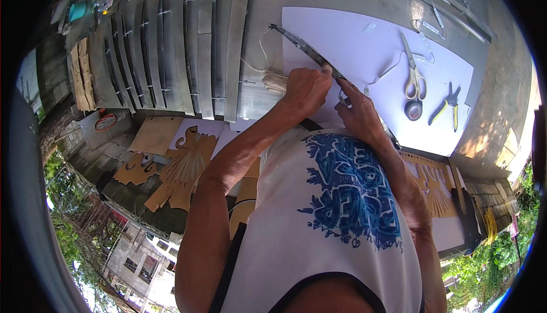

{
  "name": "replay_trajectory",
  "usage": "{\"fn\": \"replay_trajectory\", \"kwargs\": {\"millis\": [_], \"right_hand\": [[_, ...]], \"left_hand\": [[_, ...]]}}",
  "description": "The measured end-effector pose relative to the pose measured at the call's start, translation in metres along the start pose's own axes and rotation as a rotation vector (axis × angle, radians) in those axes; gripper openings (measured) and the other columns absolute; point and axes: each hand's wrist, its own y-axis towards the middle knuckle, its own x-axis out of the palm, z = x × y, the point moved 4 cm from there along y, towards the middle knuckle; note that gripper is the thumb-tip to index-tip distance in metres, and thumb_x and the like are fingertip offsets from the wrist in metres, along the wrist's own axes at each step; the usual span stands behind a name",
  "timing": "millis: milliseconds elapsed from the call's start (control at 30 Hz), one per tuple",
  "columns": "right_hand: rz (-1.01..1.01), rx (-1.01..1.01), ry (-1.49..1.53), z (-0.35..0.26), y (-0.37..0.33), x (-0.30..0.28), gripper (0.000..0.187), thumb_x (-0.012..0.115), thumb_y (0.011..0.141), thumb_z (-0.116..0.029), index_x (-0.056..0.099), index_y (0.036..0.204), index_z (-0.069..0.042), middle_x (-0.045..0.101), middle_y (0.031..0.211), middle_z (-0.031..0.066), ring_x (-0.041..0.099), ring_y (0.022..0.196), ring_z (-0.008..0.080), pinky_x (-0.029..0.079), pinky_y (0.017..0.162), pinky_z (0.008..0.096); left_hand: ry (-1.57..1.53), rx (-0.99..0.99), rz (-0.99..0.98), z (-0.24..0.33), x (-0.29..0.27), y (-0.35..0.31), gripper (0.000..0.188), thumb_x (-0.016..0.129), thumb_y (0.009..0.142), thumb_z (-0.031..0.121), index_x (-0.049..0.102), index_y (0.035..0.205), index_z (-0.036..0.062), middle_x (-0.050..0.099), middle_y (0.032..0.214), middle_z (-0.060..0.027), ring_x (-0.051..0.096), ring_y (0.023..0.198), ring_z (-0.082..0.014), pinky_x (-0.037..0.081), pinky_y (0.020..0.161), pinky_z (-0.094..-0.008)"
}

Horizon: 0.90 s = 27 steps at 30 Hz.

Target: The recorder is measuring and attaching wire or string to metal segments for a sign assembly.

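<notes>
Lining the left, metal strips: at least seven, side by side on the table.
Left hand: fingers clenched at one dark strip, thumb on it.
Strip's position: slanting over one white sheet.
Right hand: fingers bent against the strip; grip cannot be told.
Tools: one scissors, one tape roll, one yellow-handled pliers.
</notes>
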Motion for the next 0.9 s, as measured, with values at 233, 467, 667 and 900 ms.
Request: {"fn": "replay_trajectory", "kwargs": {"millis": [233,467,667,900], "right_hand": [[-0.020,0.057,0.083,-0.004,-0.003,-0.003,0.059,0.057,0.084,-0.005,0.048,0.141,0.005,0.052,0.140,0.0295,0.056,0.123,0.0459,0.043,0.109,0.0464],[0.055,-0.039,0.002,0.007,-0.009,-0.003,0.049,0.060,0.083,0.000,0.062,0.132,-0.001,0.060,0.133,0.0264,0.069,0.101,0.0396,0.054,0.091,0.0424],[0.081,-0.029,0.033,0.008,-0.014,-0.005,0.044,0.058,0.080,0.006,0.067,0.123,-0.001,0.059,0.131,0.0302,0.060,0.116,0.0464,0.050,0.102,0.0458],[0.161,-0.125,-0.069,0.010,-0.018,-0.007,0.043,0.064,0.080,0.007,0.068,0.122,-0.001,0.065,0.122,0.0248,0.068,0.103,0.0410,0.057,0.089,0.0423]], "left_hand": [[-0.049,0.026,0.034,0.000,0.000,0.004,0.027,0.067,0.070,0.000,0.065,0.096,-0.0084,0.069,0.070,-0.0206,0.071,0.070,-0.0348,0.054,0.061,-0.0424],[-0.086,-0.034,0.029,-0.003,0.003,0.011,0.007,0.066,0.071,0.001,0.068,0.078,0.0004,0.069,0.071,-0.0208,0.071,0.071,-0.0356,0.055,0.063,-0.0441],[-0.032,-0.083,-0.050,0.007,0.008,0.015,0.010,0.071,0.070,0.005,0.071,0.080,0.0016,0.071,0.075,-0.0197,0.072,0.074,-0.0348,0.056,0.066,-0.0426],[-0.015,-0.042,-0.067,0.017,0.003,0.013,0.009,0.073,0.070,0.005,0.073,0.078,0.0015,0.071,0.076,-0.0194,0.073,0.075,-0.0335,0.057,0.066,-0.0421]]}}
